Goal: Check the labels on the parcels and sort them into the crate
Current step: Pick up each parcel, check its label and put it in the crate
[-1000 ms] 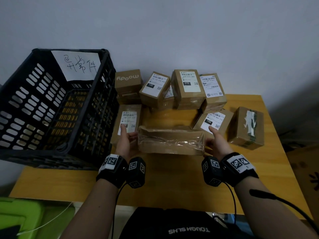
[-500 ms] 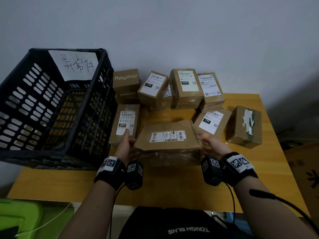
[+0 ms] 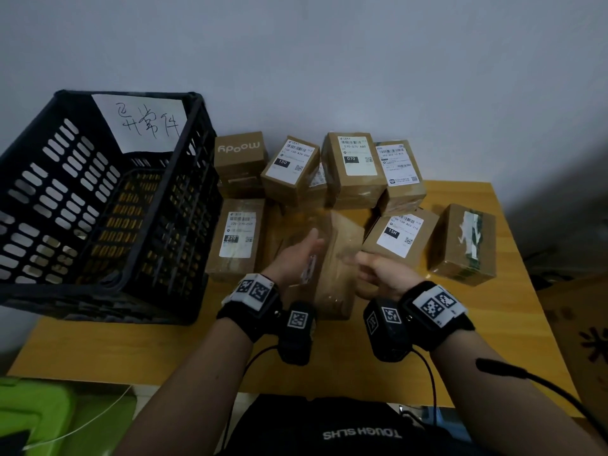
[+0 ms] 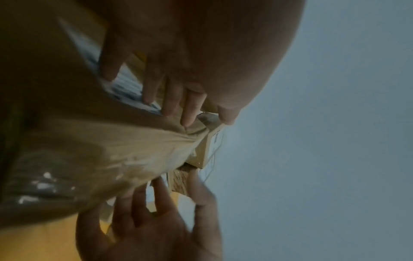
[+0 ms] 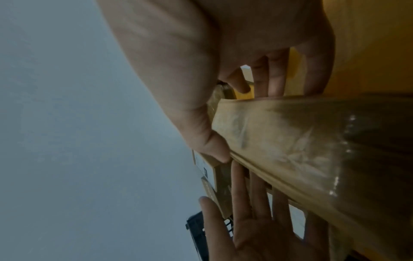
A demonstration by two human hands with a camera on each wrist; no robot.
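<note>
Parcel [image 3: 332, 264] lengthwise away, between both hands.

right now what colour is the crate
Black crate, slotted walls; the head view shows it best.

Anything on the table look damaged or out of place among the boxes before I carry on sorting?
One stands out: the parcel at the far right shows no printed label, only torn white and green tape across its top. The moody box also shows no shipping label on top, and its logo reads upside down. The others show labels.
</note>
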